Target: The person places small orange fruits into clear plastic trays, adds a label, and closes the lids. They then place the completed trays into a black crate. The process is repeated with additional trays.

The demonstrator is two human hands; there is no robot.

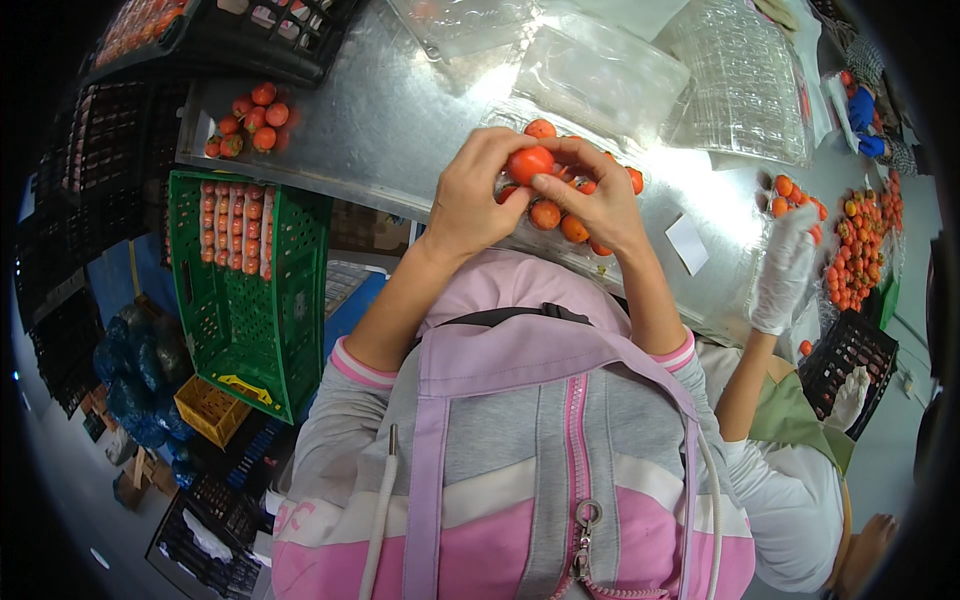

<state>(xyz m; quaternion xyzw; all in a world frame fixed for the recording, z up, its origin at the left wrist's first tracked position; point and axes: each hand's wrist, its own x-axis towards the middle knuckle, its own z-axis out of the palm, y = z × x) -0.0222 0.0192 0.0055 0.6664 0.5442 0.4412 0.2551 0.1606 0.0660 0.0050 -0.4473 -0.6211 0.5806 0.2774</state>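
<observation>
My left hand (478, 196) and my right hand (598, 196) hold one red tomato (530, 164) between their fingertips. Below them lies a clear plastic tray (517, 238) with several tomatoes (545, 214) in it, partly covered by my hands. The tray rests on a metal table (360, 142). Just beyond it are empty clear plastic trays (600, 82), and a stack of similar trays (742, 82) stands to their right. A small white card (686, 244) lies to the right of my right hand.
Loose tomatoes (255, 118) sit at the table's left end, near a black crate (247, 37). Below that end, a green crate (225, 330) holds packed rows of tomatoes. At right, a co-worker's gloved hand (784, 274) is over another tray; a large tomato pile (855, 251) lies beyond.
</observation>
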